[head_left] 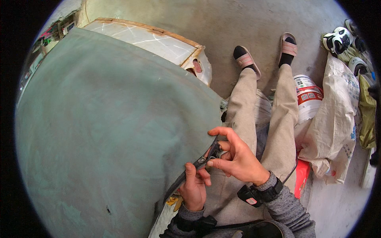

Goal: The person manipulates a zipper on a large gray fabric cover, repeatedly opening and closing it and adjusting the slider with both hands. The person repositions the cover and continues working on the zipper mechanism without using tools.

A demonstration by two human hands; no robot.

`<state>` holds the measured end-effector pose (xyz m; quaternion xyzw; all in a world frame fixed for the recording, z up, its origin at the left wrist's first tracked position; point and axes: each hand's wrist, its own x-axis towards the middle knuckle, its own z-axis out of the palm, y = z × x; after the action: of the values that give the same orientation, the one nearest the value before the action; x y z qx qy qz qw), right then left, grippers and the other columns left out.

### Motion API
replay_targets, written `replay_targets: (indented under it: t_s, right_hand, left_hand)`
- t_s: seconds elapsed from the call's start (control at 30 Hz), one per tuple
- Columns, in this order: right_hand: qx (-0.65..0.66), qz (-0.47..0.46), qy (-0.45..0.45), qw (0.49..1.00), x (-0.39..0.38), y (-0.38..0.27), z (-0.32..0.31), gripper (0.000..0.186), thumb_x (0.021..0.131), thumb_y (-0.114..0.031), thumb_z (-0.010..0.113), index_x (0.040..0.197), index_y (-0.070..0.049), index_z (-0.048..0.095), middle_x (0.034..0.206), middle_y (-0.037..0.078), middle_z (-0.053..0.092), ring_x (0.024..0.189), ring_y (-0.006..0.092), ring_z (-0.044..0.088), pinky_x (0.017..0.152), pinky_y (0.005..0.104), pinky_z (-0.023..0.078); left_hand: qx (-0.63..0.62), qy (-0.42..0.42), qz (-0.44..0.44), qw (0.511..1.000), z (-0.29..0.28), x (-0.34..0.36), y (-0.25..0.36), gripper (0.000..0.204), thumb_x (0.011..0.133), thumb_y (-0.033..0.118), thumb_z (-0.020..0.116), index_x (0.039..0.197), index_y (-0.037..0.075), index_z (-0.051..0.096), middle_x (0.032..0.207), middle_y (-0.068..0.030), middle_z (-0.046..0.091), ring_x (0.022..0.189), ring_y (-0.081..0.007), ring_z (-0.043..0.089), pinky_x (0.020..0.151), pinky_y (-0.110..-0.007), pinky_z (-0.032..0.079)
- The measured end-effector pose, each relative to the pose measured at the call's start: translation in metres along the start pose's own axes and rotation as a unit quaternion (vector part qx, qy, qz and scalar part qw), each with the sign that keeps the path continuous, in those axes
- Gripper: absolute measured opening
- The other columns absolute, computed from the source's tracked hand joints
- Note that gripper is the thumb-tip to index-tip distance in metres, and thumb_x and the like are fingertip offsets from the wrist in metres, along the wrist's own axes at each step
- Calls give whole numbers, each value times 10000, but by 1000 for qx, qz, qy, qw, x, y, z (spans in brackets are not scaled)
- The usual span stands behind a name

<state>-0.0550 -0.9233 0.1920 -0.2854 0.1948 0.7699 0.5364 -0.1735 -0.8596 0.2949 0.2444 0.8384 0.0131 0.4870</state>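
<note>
A long, narrow dark strip [179, 179], perhaps cloth or rubber, runs along the right edge of a large grey-green surface [99, 119]. Its upper end looks bunched, and a small light detail there is too small to name. My left hand [193, 191] pinches the strip lower down between thumb and fingers. Farther up, my right hand [241, 160] has thumb and fingers closed on the bunched end, and its index finger stretches out over the surface's edge. Both hands are close together above my lap.
Beyond the green surface lies a white panel with a worn wooden frame [154, 31]. My legs [244, 103] extend to its right, in slippers. A white bucket [307, 97], a white woven sack [331, 123] and several shoes [338, 39] stand at the right. Something red [302, 176] lies below the sack.
</note>
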Motion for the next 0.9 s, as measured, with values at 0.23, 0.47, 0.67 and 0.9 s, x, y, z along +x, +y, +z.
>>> replay_targets:
  t_s: [0.23, 0.47, 0.67, 0.9]
  right_hand:
    - [88, 16, 63, 994, -1, 5, 11, 596, 827, 109, 670, 1326, -44, 382, 946, 55, 666, 624, 43, 540, 509, 180, 400]
    - [135, -40, 188, 972, 6, 28, 33, 466, 806, 131, 617, 1187, -30, 403, 941, 67, 643, 741, 77, 621, 595, 196, 505]
    - [171, -37, 184, 967, 2, 28, 32, 448, 826, 125, 611, 1186, -30, 394, 956, 72, 645, 721, 74, 623, 584, 192, 503]
    - [136, 23, 108, 984, -4, 9, 22, 511, 873, 112, 570, 1315, -38, 361, 973, 58, 631, 711, 73, 614, 616, 206, 505]
  left_hand:
    - [-6, -3, 1, 1000, 0, -3, -5, 500, 1056, 473, 451, 1036, 8, 633, 737, -47, 579, 624, -132, 504, 605, -262, 429]
    - [55, 21, 24, 998, 6, -7, -12, 478, 1058, 451, 467, 1083, -2, 614, 717, -28, 541, 628, -120, 501, 610, -254, 419]
    - [24, -24, 22, 999, 4, -3, -12, 423, 1057, 400, 494, 1072, -2, 627, 728, -28, 556, 632, -122, 506, 612, -258, 431]
    - [12, -56, 11, 998, -3, 1, -10, 374, 1034, 364, 554, 1081, 3, 637, 752, -37, 591, 656, -131, 528, 598, -270, 446]
